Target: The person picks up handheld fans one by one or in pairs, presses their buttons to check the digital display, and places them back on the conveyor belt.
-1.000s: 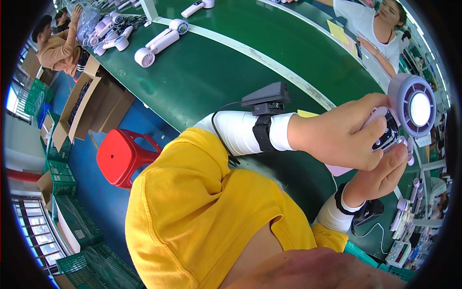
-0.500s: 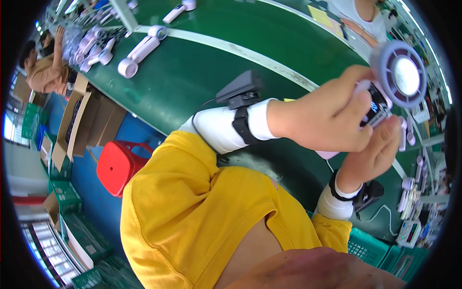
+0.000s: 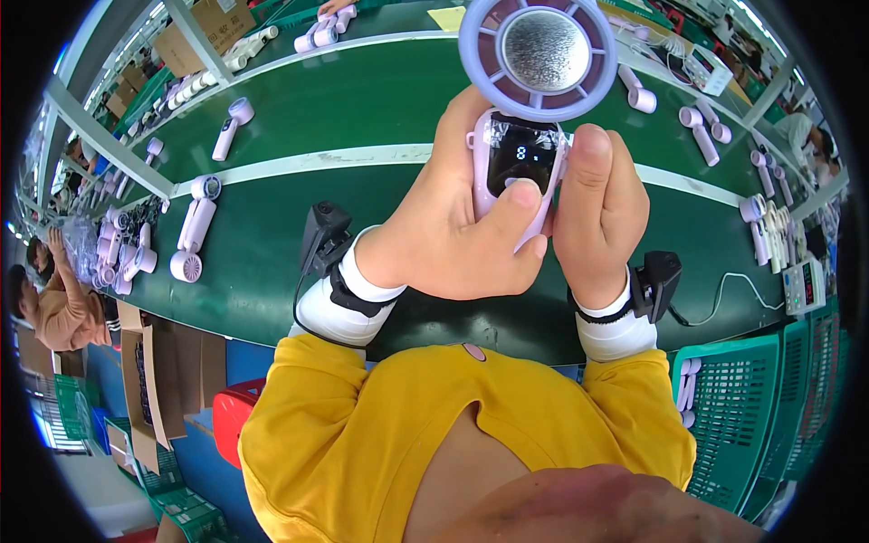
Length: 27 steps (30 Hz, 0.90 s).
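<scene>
A lilac fan (image 3: 529, 104) is held above the bench (image 3: 262, 253), its handle wrapped by the fingers of the left hand (image 3: 457, 222), thumb laid on its front; the right hand (image 3: 599, 213) is curled at the handle's right side, whether gripping cannot be told.

Exposure good: bright, fairly even overhead light. Strip lights (image 3: 753, 18) between 1 and 2 o'clock show as thin white streaks; window (image 3: 56, 431) at 8 o'clock is blown out, bluish fringing there. Handheld fan (image 3: 536, 115) at 1 o'clock: metallic disc (image 3: 546, 50) throws mottled glare, glossy display (image 3: 516, 156) picks up reflections, lit digits stay legible. Green workbench (image 3: 272, 281) goes darker with dull sheen toward 6 o'clock. Left hand (image 3: 444, 222) and right hand (image 3: 602, 204) sharp. Heavy fisheye: white rail (image 3: 362, 156) bows, corners black. Person in brown (image 3: 72, 312) at 9 o'clock soft, stretched.
</scene>
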{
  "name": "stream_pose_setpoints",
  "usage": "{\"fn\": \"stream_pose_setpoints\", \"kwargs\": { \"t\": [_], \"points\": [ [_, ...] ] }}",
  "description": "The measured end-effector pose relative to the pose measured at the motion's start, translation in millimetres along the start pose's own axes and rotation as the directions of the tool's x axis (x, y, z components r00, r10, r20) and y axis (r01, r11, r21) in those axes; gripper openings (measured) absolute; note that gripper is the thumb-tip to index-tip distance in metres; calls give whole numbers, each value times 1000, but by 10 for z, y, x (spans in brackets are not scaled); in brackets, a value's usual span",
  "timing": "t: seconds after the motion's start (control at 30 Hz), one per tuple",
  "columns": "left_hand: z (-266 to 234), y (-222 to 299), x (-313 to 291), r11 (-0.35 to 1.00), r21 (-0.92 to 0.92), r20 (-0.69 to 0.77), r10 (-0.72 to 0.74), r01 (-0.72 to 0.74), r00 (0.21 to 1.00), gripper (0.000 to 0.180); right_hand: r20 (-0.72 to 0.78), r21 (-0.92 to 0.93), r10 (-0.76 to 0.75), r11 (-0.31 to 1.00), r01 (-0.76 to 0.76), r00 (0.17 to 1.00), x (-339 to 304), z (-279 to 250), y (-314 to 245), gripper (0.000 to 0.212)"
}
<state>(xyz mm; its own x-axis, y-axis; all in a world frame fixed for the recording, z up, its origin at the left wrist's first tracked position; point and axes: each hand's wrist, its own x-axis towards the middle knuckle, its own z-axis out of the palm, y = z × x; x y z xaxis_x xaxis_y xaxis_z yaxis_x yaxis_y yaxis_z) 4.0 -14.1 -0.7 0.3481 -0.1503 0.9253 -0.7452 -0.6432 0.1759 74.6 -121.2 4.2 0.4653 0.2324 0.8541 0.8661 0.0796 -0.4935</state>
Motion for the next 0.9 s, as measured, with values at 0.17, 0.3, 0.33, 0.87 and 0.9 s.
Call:
{"fn": "stream_pose_setpoints", "kwargs": {
  "t": [0.17, 0.3, 0.33, 0.87, 0.9],
  "points": [
    [-36, 93, 1, 783, -454, 69, -446, 426, 892, 58, 47, -68, -55, 996, 58, 997, 32, -30, 23, 32],
    [-204, -32, -26, 414, -807, 146, -551, 421, 822, 53, -36, -107, -124, 987, 119, 992, 104, -69, -11, 32],
    [-259, -58, -40, 239, -901, 178, -559, 363, 810, 50, -135, -76, -82, 994, 72, 987, 118, -106, -12, 32],
    [-512, 500, -204, 863, -416, -667, -77, -285, 741, 43, -151, 44, -37, 998, 44, 988, 145, -225, 143, 30],
    [-562, 287, -112, 968, -199, -720, -251, 154, 647, 29, -155, 37, -45, 998, 51, 987, 174, -285, 87, 30]
  ]
}}
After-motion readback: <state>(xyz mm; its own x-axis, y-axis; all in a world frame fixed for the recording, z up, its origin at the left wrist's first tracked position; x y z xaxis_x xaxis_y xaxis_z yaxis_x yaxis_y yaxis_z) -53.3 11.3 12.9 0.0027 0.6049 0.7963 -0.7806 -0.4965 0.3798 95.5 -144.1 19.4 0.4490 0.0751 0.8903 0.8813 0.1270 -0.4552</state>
